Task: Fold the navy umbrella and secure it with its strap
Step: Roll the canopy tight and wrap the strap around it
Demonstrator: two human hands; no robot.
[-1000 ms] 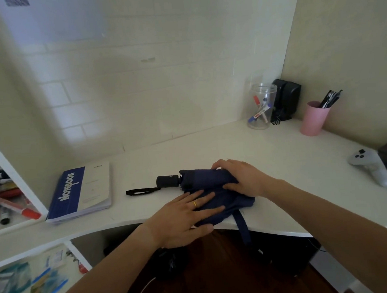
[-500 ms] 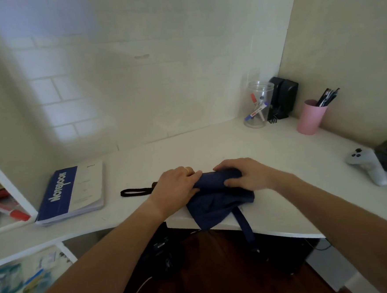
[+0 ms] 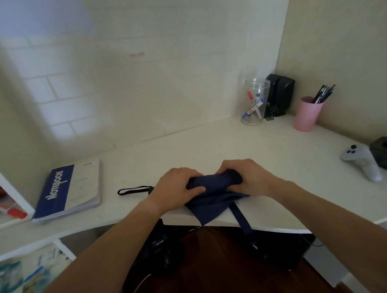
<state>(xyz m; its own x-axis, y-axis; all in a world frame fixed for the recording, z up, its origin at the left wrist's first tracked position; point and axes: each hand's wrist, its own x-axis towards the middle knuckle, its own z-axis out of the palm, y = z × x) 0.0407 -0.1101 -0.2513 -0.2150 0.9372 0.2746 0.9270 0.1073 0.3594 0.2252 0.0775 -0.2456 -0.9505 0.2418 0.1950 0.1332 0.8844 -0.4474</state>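
Observation:
The collapsed navy umbrella point(image 3: 214, 190) lies sideways near the front edge of the white desk point(image 3: 245, 149). My left hand point(image 3: 176, 188) grips its left part, hiding the handle. My right hand point(image 3: 247, 175) grips the right end, bunching the cloth. Loose navy fabric spills over the desk edge between my wrists. The navy closing strap point(image 3: 245, 222) hangs down off the edge, unfastened. A black wrist loop point(image 3: 133, 190) lies flat on the desk left of my left hand.
A blue-and-white notebook point(image 3: 69, 191) lies at the left. A clear jar of pens point(image 3: 255, 105), black speaker point(image 3: 280, 94) and pink pen cup point(image 3: 307, 113) stand at the back right. A white game controller point(image 3: 363, 159) rests far right. Shelves with markers at the left.
My left hand rose from lying flat on the fabric and closed around the umbrella's left part, covering the handle. My right hand tightened on the right end. The cloth is more bunched.

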